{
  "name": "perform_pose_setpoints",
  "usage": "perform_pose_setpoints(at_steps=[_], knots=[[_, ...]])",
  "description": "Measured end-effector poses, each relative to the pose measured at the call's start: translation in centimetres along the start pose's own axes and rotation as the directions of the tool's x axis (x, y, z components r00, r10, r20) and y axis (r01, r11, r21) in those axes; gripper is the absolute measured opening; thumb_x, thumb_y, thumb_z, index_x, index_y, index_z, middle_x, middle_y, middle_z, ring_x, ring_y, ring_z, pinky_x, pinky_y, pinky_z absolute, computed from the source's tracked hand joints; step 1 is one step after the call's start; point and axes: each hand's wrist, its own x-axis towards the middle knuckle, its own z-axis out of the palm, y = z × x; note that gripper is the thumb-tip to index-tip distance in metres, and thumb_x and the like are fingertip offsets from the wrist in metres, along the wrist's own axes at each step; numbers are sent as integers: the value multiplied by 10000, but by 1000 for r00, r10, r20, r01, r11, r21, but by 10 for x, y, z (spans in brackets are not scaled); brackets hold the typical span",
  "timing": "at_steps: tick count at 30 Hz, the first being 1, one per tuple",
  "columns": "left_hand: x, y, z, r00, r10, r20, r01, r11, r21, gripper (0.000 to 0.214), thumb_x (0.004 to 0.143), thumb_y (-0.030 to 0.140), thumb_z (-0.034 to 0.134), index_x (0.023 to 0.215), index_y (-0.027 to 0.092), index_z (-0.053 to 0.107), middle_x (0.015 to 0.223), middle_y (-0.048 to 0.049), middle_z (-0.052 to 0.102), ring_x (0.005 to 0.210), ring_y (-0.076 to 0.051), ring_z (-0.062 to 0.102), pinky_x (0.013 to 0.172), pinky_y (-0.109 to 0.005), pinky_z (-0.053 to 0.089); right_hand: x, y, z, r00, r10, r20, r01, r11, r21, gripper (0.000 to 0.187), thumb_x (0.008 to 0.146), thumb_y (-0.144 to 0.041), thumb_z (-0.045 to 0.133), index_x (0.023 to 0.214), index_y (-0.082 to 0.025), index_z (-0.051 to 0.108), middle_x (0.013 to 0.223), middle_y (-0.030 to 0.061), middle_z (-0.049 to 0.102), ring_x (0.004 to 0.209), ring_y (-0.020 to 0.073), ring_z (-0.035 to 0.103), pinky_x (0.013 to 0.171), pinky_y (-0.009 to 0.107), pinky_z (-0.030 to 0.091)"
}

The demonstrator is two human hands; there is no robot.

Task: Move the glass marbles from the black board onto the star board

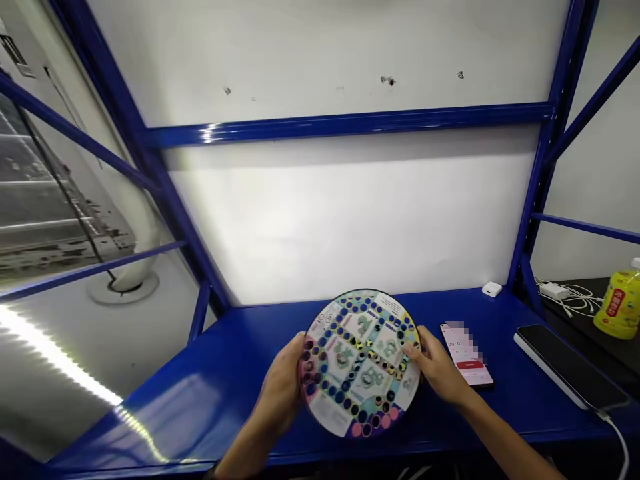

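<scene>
Holding a round printed board (360, 365) between both hands, showing its patterned face, with a blue shelf (225, 363) beneath it. Curling the left hand (283, 383) partly closed around the board's left rim, with fingers hidden behind; gripping the board's right rim with the half-closed right hand (443, 368), pressing its thumb on the face. Having a lit phone (456, 350) just right of the board.

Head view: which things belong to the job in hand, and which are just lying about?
In use:
round patterned board, held between the left hand and right hand

Apparently just lying about:
phone with lit screen
dark-screened device
small white case
white adapter
yellow bottle
</scene>
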Motion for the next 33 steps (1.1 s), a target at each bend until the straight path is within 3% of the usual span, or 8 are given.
perform_pose_setpoints(at_steps=[4, 7, 10, 16, 21, 25, 29, 33], knots=[[38, -45, 41, 980, 103, 172, -143, 959, 243, 503, 763, 708, 489, 668, 214, 495, 622, 9, 579, 621, -178, 549, 573, -280, 436, 3, 32, -13, 984, 123, -125, -142, 979, -150, 332, 870, -467, 551, 1050, -188, 549, 1068, 106, 698, 970, 253, 663, 807, 338, 510], [63, -73, 42, 967, 212, 144, -256, 797, 547, 479, 811, 652, 433, 599, 223, 434, 571, 21, 507, 582, -159, 490, 556, -269, 363, 9, 48, -17, 972, 182, -151, -227, 896, -381, 404, 868, -422, 538, 1195, -184, 518, 1120, 116, 692, 1052, 256, 648, 862, 336, 487], [77, -85, 35, 968, 209, 142, -247, 665, 705, 443, 883, 561, 365, 621, 223, 481, 599, -1, 558, 601, -177, 525, 582, -284, 367, 14, 46, -12, 968, 195, -157, -250, 785, -567, 435, 913, -441, 471, 1273, -197, 486, 1153, 126, 685, 1090, 266, 638, 852, 332, 471], [81, -86, 30, 966, 235, 107, -235, 629, 741, 420, 909, 486, 390, 1096, 192, 623, 1003, -82, 710, 933, -246, 661, 802, -337, 482, 24, 36, -3, 978, 173, -117, -190, 507, -841, 404, 972, -443, 374, 1222, -165, 527, 1167, 168, 680, 1047, 319, 658, 802, 359, 449], [75, -80, 32, 965, 111, 238, -259, 559, 788, 432, 863, 495, 509, 1195, 260, 654, 1166, -60, 701, 959, -231, 664, 810, -318, 491, 29, 39, -1, 982, 156, -104, -169, 498, -851, 406, 983, -457, 359, 1207, -166, 532, 1174, 159, 673, 1038, 301, 660, 796, 347, 447], [72, -75, 35, 947, 144, 286, -319, 481, 816, 433, 914, 442, 424, 1221, 242, 655, 1170, -77, 686, 1056, -245, 633, 881, -337, 474, 27, 33, 1, 985, 138, -103, -159, 496, -854, 459, 967, -494, 370, 1224, -161, 555, 1169, 156, 649, 1004, 298, 656, 802, 359, 456], [65, -75, 36, 877, 162, 452, -472, 466, 748, 551, 902, 510, 444, 1367, 239, 562, 1317, -88, 611, 1170, -265, 565, 994, -391, 432, 11, 31, -22, 987, 35, -154, -154, 434, -888, 541, 931, -565, 397, 1255, -168, 569, 1258, 187, 576, 1113, 340, 587, 870, 421, 450], [50, -78, 36, 873, 115, 475, -477, 410, 777, 842, 766, 663, 591, 1493, 280, 406, 1513, -102, 444, 1320, -348, 428, 1072, -506, 358, -13, 39, -67, 939, 81, -335, -345, 268, -900, 767, 770, -646, 584, 1304, -98, 529, 1266, 251, 554, 1170, 425, 525, 887, 489, 432]])
